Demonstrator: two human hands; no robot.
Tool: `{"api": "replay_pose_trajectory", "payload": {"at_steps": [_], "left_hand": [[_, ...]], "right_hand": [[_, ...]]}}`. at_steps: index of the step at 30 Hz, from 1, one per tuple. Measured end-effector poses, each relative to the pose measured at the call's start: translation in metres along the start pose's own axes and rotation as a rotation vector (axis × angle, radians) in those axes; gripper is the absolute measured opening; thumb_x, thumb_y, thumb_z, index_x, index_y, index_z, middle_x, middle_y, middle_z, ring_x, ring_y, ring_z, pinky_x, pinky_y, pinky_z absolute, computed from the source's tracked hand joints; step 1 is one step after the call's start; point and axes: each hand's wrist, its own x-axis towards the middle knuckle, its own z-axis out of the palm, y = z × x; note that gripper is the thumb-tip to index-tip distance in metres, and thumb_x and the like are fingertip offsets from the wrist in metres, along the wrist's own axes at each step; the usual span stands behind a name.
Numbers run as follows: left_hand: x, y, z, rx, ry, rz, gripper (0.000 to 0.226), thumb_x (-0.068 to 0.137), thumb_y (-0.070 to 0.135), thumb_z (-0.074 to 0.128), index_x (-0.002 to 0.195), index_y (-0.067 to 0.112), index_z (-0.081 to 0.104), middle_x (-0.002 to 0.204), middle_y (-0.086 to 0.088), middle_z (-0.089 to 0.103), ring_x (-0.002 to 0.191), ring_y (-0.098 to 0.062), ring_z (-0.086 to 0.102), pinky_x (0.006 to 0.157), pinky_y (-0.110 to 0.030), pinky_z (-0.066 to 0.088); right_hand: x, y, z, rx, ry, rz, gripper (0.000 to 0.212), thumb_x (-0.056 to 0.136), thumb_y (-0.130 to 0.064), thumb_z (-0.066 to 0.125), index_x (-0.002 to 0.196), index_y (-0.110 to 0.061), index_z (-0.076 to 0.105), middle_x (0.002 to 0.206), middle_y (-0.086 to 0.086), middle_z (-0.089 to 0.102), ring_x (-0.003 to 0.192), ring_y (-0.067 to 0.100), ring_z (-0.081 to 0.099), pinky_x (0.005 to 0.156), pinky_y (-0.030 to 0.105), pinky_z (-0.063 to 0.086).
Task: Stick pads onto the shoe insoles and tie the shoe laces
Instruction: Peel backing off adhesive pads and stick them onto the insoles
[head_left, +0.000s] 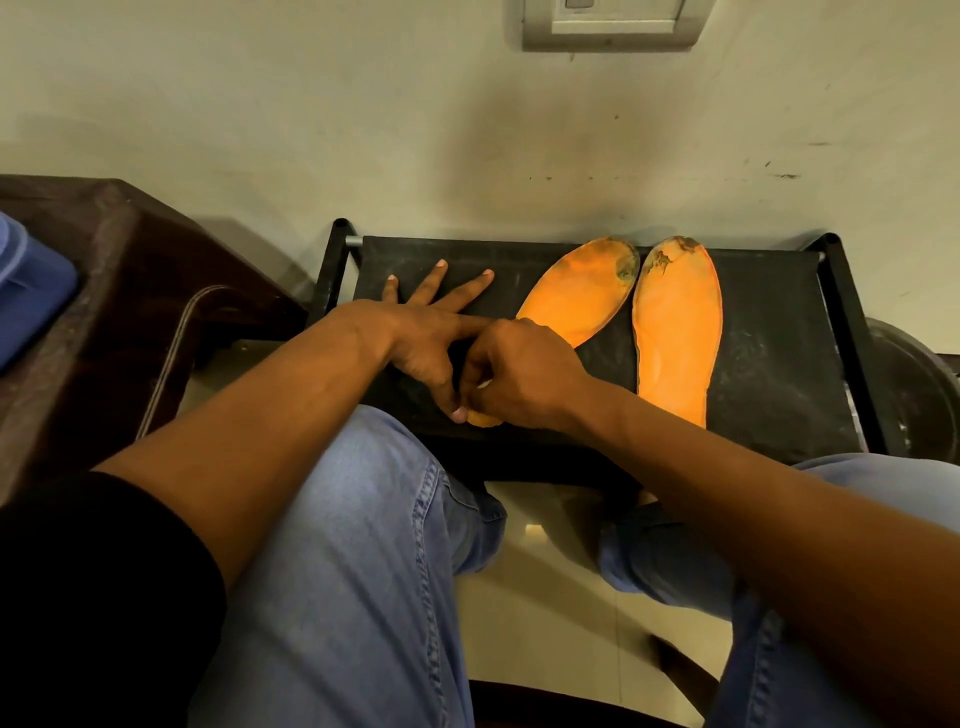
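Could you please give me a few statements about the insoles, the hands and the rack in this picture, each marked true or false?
1. Two orange insoles lie on the black rack. True: the left insole and the right insole.
2. The right insole is covered by both hands. False: it lies untouched; the hands meet at the left insole's heel end.
3. The left hand has three fingers stretched out over the rack. True.
4. The insoles' toe ends look clean and unworn. False: both show dark, worn patches.
5. The right hand has curled fingers. True.
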Motion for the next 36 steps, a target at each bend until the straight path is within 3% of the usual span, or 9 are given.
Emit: {"api": "replay_pose_trajectory", "payload": {"at_steps": [4,9,13,19,23,25,29,33,36], "left_hand": [[0.0,0.001,0.001,-0.005,0.004,-0.003,0.121,0.059,0.055,0.092,0.152,0.063,0.014,0.157,0.026,-0.039,0.145,-0.023,-0.042,0.114,-0.072,-0.016],[0.0,0.001,0.001,0.035,-0.004,-0.007,0.126,0.061,0.061,0.088,0.155,0.058,0.004,0.155,0.025,-0.042,0.144,-0.026,-0.043,0.113,-0.074,-0.014],[0.002,-0.001,0.001,0.063,-0.008,0.002,0.125,0.062,0.064,0.086,0.154,0.061,0.001,0.155,0.024,-0.043,0.144,-0.028,-0.043,0.112,-0.076,-0.013],[0.001,0.0,0.001,0.02,-0.001,0.004,0.115,0.061,0.059,0.089,0.152,0.06,0.02,0.156,0.025,-0.041,0.144,-0.024,-0.043,0.114,-0.073,-0.015],[0.002,-0.002,0.001,0.037,-0.003,0.003,0.121,0.06,0.062,0.088,0.154,0.058,0.012,0.155,0.025,-0.042,0.144,-0.025,-0.043,0.114,-0.074,-0.014],[0.003,-0.002,0.002,0.05,-0.005,0.007,0.124,0.061,0.064,0.087,0.154,0.06,0.006,0.155,0.025,-0.042,0.144,-0.026,-0.044,0.113,-0.075,-0.014],[0.003,-0.002,0.002,0.05,-0.008,0.01,0.122,0.061,0.064,0.086,0.152,0.063,0.006,0.155,0.025,-0.043,0.144,-0.027,-0.044,0.112,-0.075,-0.014],[0.003,-0.003,0.001,0.043,-0.012,0.01,0.117,0.061,0.063,0.087,0.152,0.062,0.014,0.155,0.025,-0.043,0.144,-0.026,-0.044,0.113,-0.074,-0.014],[0.002,-0.001,0.001,0.04,-0.004,0.001,0.117,0.061,0.061,0.088,0.152,0.061,0.016,0.155,0.025,-0.042,0.144,-0.025,-0.043,0.114,-0.073,-0.014]], "right_hand": [[-0.007,-0.007,0.004,-0.144,0.152,0.008,0.02,0.078,-0.038,0.078,0.093,-0.024,0.076,0.097,-0.003,0.071,0.086,0.02,0.067,0.06,0.029,0.044],[-0.001,0.007,0.001,-0.363,0.347,0.09,0.015,0.088,-0.032,0.066,0.095,-0.02,0.072,0.09,0.005,0.071,0.082,0.026,0.065,0.059,0.031,0.037],[0.009,0.023,-0.004,-0.242,0.262,0.158,0.021,0.089,-0.036,0.066,0.098,-0.021,0.076,0.093,0.003,0.072,0.082,0.023,0.065,0.064,0.035,0.055],[0.001,0.001,0.006,-0.031,0.021,0.023,0.01,0.078,-0.034,0.075,0.085,-0.029,0.08,0.091,-0.008,0.075,0.085,0.016,0.067,0.067,0.037,0.056],[0.002,0.003,0.003,-0.281,0.217,0.032,0.014,0.084,-0.033,0.069,0.091,-0.022,0.075,0.09,0.002,0.071,0.083,0.024,0.066,0.059,0.031,0.045],[0.005,0.014,-0.002,-0.338,0.295,0.091,0.016,0.086,-0.031,0.068,0.095,-0.019,0.073,0.09,0.005,0.07,0.084,0.025,0.064,0.061,0.033,0.047],[0.01,0.024,-0.007,-0.232,0.215,0.14,0.017,0.087,-0.033,0.068,0.096,-0.021,0.076,0.094,0.002,0.072,0.084,0.022,0.065,0.067,0.039,0.058],[0.003,0.007,-0.001,-0.075,0.021,0.018,0.014,0.084,-0.032,0.071,0.091,-0.025,0.08,0.095,-0.003,0.074,0.085,0.018,0.066,0.067,0.038,0.057],[-0.002,0.001,0.001,-0.143,0.067,0.002,0.014,0.082,-0.035,0.072,0.091,-0.025,0.078,0.092,-0.002,0.073,0.08,0.017,0.063,0.064,0.035,0.055]]}}
